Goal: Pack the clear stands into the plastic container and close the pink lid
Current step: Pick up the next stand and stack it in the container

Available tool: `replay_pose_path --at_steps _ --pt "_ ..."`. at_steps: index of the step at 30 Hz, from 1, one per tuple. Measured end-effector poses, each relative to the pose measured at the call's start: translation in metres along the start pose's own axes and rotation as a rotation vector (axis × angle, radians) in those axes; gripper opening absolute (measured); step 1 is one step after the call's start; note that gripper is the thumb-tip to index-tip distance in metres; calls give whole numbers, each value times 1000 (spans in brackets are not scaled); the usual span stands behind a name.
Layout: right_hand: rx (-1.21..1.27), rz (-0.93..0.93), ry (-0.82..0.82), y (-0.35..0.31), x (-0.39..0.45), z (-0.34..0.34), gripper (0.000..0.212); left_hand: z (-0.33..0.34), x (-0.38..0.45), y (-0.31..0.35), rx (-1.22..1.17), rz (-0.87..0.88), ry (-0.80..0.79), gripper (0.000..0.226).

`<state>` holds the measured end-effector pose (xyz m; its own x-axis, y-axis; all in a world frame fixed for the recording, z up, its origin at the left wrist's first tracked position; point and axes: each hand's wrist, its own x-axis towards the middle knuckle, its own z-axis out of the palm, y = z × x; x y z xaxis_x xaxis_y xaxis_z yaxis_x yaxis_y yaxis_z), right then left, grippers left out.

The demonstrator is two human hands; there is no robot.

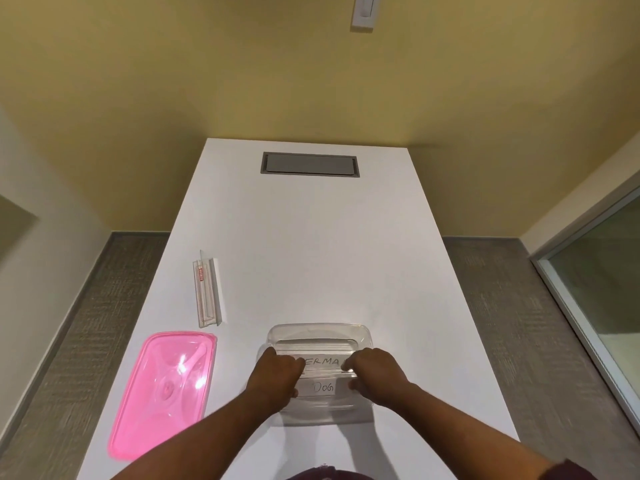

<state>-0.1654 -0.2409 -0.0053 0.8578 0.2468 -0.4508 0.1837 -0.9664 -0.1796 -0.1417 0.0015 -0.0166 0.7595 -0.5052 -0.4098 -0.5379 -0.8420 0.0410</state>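
A clear plastic container [318, 332] sits open on the white table near its front edge. Inside it lie clear stands holding paper labels; one [323, 362] reads "ERMA", another [323, 388] reads "DOG". My left hand [277, 374] grips the left end of a stand over the container, and my right hand [375, 374] grips its right end. Another clear stand [207, 293], with a small red label, lies on the table to the far left of the container. The pink lid [162, 393] rests flat at the left, apart from the container.
The white table [311, 254] runs away from me to a yellow wall and has a grey cable hatch [310, 163] set in at the far end. Grey carpet lies on both sides. A glass panel [602, 278] stands at the right.
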Motion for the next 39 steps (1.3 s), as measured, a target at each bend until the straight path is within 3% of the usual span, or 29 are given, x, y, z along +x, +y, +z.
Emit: replay_pose_path --at_steps 7,16,25,28,32,39 --pt "-64 -30 -74 -3 17 10 41 4 7 1 2 -21 -61 43" --pt "-101 -77 -53 -6 22 19 28 9 8 0 53 -12 -95 33" --pt "-62 -107 -30 -5 21 23 39 7 13 -4 -6 56 -86 39" --pt "59 -97 33 -5 19 20 48 3 12 -6 -176 59 22 41" --pt "312 -91 234 -6 16 7 35 -9 9 -9 -546 -21 281 23" --pt "597 49 415 -23 40 -36 22 -21 12 -42 -843 -292 584 12"
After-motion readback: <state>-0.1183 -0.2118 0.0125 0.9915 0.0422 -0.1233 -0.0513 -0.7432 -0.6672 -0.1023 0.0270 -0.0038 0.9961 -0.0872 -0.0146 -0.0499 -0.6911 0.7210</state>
